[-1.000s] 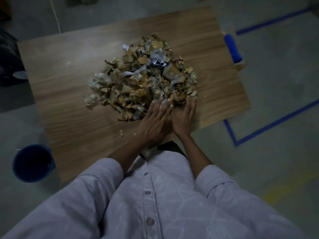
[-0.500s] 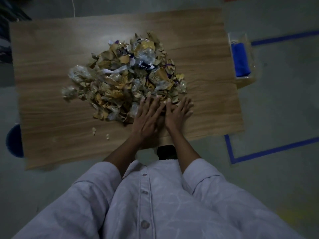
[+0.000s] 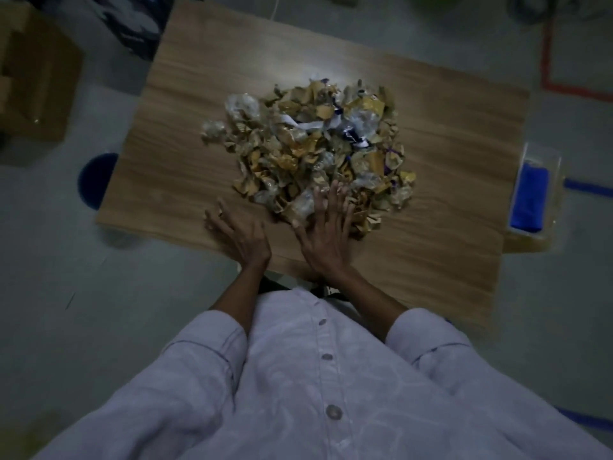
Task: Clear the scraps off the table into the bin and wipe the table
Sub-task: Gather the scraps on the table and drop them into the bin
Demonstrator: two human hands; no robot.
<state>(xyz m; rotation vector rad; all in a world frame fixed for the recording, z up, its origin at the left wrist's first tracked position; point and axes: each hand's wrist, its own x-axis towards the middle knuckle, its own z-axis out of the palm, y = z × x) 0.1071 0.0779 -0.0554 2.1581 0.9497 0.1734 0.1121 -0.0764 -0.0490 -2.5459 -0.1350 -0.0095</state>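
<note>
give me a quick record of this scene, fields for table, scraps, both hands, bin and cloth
table: wooden, scraps heaped at its middle
scraps: one heap of torn paper and plastic bits
left hand: flat on the table, fingers spread, just left of the heap's near edge
right hand: fingers spread, tips on the heap's near edge
bin: blue, on the floor left of the table, partly hidden by it
cloth: blue, in a clear tray by the table's right edge

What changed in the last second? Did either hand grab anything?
The left hand slid left, away from the right hand, onto bare table beside the scrap pile. Nothing gripped; both hands lie flat, fingers spread. Right hand stays at the pile's near edge; pile unmoved.
</note>
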